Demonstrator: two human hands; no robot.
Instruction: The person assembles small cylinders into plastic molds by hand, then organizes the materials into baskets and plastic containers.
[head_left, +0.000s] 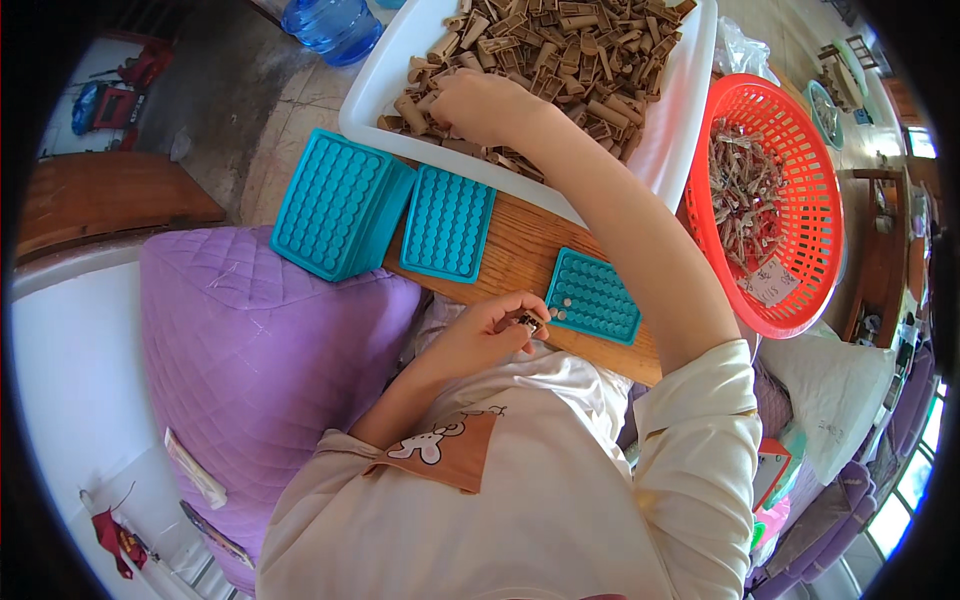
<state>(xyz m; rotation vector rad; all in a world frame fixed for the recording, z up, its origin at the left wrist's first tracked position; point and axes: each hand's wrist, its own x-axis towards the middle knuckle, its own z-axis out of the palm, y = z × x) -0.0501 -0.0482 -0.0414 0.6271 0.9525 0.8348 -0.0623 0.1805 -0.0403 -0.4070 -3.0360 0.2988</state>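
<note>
My right hand (487, 106) reaches into a large white tub (378, 105) heaped with brown, half-round plastic pieces (560, 50). Its fingertips are among the pieces at the tub's near left, and what they grip is hidden. Close to my body, my left hand (487, 335) is curled around a small dark and metallic part (530, 321). Just right of it lies a teal tray (598, 298) with rows of round pockets and a few small pale discs at its left end. Another teal tray (447, 225) lies to the left, beside a stack of teal trays (335, 205).
A red plastic basket (815, 190) holding many thin brownish parts and a paper slip (772, 282) stands right of the tub. The wooden bench (525, 240) carries the trays. A purple quilted cover (250, 340) is at my left. A blue water bottle (333, 28) stands at the back.
</note>
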